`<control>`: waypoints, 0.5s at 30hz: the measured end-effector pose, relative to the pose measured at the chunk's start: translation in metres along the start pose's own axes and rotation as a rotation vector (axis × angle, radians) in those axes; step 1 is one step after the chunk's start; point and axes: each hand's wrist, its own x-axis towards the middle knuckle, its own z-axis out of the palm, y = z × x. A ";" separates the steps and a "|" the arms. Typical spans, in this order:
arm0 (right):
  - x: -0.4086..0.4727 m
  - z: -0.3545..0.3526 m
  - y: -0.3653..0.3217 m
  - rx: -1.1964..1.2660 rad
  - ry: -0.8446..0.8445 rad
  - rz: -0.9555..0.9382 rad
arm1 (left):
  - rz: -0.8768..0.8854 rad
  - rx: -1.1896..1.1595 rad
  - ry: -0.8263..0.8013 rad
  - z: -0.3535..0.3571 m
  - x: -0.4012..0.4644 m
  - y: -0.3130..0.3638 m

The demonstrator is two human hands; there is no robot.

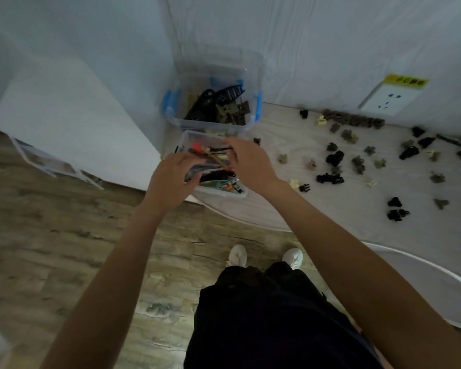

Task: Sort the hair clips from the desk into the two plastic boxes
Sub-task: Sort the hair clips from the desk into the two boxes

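Risk: with your left hand (171,179) curled on the rim of the near clear plastic box (218,191) and your right hand (246,162) pinching long clips inside it, a tug could tip it off the white counter (290,209) edge, leaving the small dark and beige claw clips (357,163) scattered to your right unsorted.

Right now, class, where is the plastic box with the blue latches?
In the head view, the box with blue latches sits at the desk's far left corner against the wall, directly behind the nearer clear box that both hands are reaching into.
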 end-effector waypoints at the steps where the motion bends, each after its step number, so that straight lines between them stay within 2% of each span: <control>1: 0.004 0.006 -0.004 -0.068 -0.025 -0.049 | -0.007 0.006 0.021 0.002 -0.004 -0.003; 4: 0.011 0.022 -0.006 -0.319 -0.146 -0.119 | -0.025 -0.051 0.032 0.008 -0.014 -0.006; 7: 0.009 0.027 -0.009 -0.349 -0.261 -0.145 | -0.068 -0.115 0.061 0.009 -0.020 -0.006; 10: 0.005 0.023 -0.002 -0.453 -0.358 -0.288 | -0.062 -0.130 0.097 0.011 -0.025 -0.008; 13: 0.001 0.011 0.006 -0.688 -0.394 -0.390 | -0.050 -0.079 0.153 0.016 -0.028 -0.010; 15: -0.002 0.003 0.009 -0.668 -0.364 -0.389 | -0.044 -0.042 0.214 0.017 -0.027 -0.005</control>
